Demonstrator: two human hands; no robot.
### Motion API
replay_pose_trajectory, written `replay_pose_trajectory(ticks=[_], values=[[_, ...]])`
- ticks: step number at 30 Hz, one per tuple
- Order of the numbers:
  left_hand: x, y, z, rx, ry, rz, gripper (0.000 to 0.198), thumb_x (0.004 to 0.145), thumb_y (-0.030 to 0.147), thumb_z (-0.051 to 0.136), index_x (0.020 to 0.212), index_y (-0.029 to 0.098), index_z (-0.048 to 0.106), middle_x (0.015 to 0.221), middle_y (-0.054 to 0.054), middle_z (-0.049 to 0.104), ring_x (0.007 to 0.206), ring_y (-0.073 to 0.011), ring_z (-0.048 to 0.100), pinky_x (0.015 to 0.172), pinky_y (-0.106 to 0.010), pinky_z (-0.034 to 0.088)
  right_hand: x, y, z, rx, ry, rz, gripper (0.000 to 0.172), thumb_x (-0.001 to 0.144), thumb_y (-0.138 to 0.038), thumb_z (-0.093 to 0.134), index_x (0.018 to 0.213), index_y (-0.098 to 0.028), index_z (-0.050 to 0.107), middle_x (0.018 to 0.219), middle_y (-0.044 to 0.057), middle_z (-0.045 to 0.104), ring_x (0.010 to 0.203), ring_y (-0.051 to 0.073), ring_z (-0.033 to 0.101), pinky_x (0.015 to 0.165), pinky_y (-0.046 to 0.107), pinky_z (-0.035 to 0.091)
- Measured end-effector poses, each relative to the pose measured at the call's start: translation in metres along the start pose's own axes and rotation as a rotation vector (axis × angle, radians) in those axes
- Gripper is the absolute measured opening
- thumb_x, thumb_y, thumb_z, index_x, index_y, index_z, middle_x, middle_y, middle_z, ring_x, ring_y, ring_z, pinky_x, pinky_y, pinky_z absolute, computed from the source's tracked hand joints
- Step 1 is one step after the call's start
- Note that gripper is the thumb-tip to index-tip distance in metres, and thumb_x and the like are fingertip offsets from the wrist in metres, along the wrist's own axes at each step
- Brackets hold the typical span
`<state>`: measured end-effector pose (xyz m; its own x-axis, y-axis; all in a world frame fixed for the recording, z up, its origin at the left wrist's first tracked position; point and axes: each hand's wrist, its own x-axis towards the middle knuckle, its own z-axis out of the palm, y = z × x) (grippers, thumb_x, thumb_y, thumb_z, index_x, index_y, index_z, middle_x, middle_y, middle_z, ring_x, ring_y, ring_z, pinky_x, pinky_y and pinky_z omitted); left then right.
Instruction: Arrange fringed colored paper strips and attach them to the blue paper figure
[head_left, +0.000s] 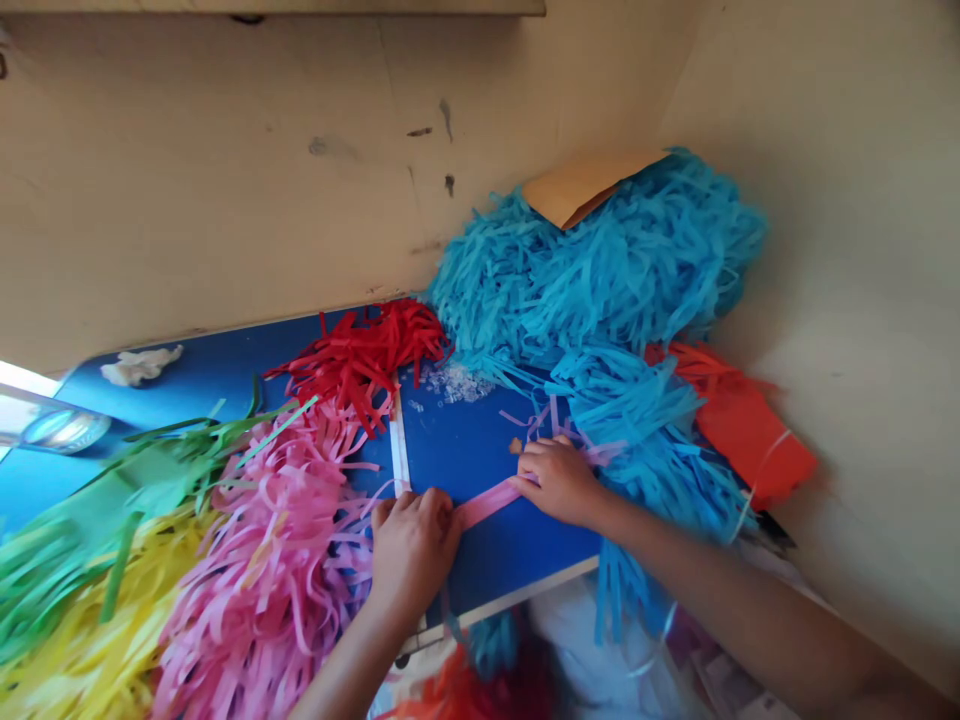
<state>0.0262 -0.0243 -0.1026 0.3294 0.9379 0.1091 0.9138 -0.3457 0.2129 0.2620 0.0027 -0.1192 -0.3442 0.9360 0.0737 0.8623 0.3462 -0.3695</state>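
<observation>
A narrow pink paper strip (487,503) lies flat on the blue table (480,450) between my two hands. My left hand (412,545) presses on its left end, fingers curled down onto the table beside the pink fringe pile (270,540). My right hand (559,480) pinches the strip's right end, next to the blue fringe pile (600,290). Both forearms come in from the lower edge of the view.
Red fringe (367,360) lies behind the strip, green fringe (97,500) and yellow fringe (67,650) at the left. A folded orange-red sheet (742,420) and brown card (577,185) sit by the blue pile. Walls close in behind and at the right. A white crumpled scrap (139,365) lies far left.
</observation>
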Motion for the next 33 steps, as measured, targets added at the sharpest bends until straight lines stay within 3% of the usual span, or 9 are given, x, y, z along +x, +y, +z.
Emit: replay_pose_trajectory(ticks=[3,5,7,11,14,18,24,28,33], values=[[-0.002,0.003,-0.004,0.046,0.079,0.138,0.012,0.087,0.024,0.063,0.098,0.025,0.068,0.094,-0.003,0.071,0.093,-0.0248,0.061,0.089,-0.043,0.034,-0.001,0.001,-0.002,0.017,0.069,0.007,0.012,0.082,-0.02,0.07,0.074,-0.018,0.062,0.08,0.001,0.065,0.082,0.018,0.058,0.074,0.031,0.03],[-0.003,0.005,-0.007,0.116,0.067,0.284,0.012,0.087,0.017,0.063,0.092,0.026,0.068,0.094,-0.001,0.071,0.094,-0.0248,0.06,0.093,-0.045,0.032,-0.004,-0.001,-0.008,-0.034,0.16,-0.016,0.002,0.084,-0.018,0.066,0.085,-0.018,0.064,0.091,0.004,0.067,0.089,0.021,0.058,0.078,0.034,0.03],[-0.003,0.007,-0.01,0.162,0.048,0.382,0.014,0.086,0.012,0.062,0.087,0.025,0.068,0.089,0.0,0.072,0.092,-0.0241,0.059,0.097,-0.046,0.031,-0.008,-0.006,-0.018,-0.104,0.214,-0.129,0.008,0.088,-0.018,0.061,0.095,-0.02,0.066,0.103,0.006,0.068,0.099,0.023,0.055,0.086,0.039,0.028],[0.001,0.012,-0.012,0.159,0.038,0.443,0.016,0.086,0.01,0.059,0.088,0.023,0.068,0.086,-0.001,0.072,0.093,-0.0236,0.06,0.102,-0.048,0.029,-0.012,-0.014,-0.028,-0.21,0.081,-0.493,0.012,0.092,-0.024,0.057,0.09,-0.02,0.068,0.093,0.005,0.07,0.098,0.023,0.053,0.093,0.046,0.025],[0.003,0.016,-0.013,0.131,0.027,0.413,0.008,0.084,0.017,0.062,0.084,0.021,0.068,0.083,-0.003,0.072,0.091,-0.0244,0.06,0.105,-0.051,0.027,-0.007,-0.012,-0.023,-0.31,0.051,-0.6,0.023,0.095,-0.016,0.049,0.081,-0.017,0.067,0.084,0.005,0.069,0.087,0.02,0.053,0.091,0.043,0.027],[0.002,0.02,-0.01,0.115,0.035,0.366,0.014,0.083,0.029,0.064,0.089,0.018,0.07,0.087,-0.007,0.071,0.093,-0.0268,0.06,0.106,-0.053,0.028,0.003,-0.001,-0.014,-0.251,0.059,-0.577,0.021,0.093,-0.019,0.053,0.078,-0.018,0.067,0.082,0.003,0.07,0.086,0.019,0.054,0.087,0.041,0.026],[0.001,0.022,-0.003,0.173,0.096,0.305,0.02,0.087,0.013,0.052,0.084,0.02,0.071,0.079,-0.005,0.07,0.086,-0.0248,0.062,0.103,-0.053,0.03,0.002,-0.013,-0.02,-0.223,0.056,-0.481,0.016,0.091,-0.023,0.056,0.079,-0.018,0.066,0.084,0.004,0.069,0.088,0.021,0.053,0.084,0.041,0.026],[-0.003,0.02,-0.005,0.168,0.117,0.284,0.025,0.089,0.009,0.05,0.078,0.021,0.069,0.076,-0.003,0.069,0.083,-0.0233,0.062,0.102,-0.053,0.028,-0.005,-0.025,-0.016,-0.302,0.062,-0.516,0.014,0.093,-0.022,0.054,0.088,-0.016,0.065,0.09,0.007,0.067,0.091,0.023,0.051,0.085,0.042,0.027],[-0.016,0.001,-0.005,0.025,0.098,0.263,0.027,0.092,0.012,0.052,0.097,0.029,0.072,0.092,0.0,0.075,0.091,-0.0225,0.065,0.103,-0.051,0.024,-0.008,0.0,-0.004,-0.155,0.052,-0.416,0.017,0.096,-0.025,0.058,0.083,-0.02,0.069,0.085,0.002,0.068,0.085,0.019,0.053,0.08,0.037,0.027]])
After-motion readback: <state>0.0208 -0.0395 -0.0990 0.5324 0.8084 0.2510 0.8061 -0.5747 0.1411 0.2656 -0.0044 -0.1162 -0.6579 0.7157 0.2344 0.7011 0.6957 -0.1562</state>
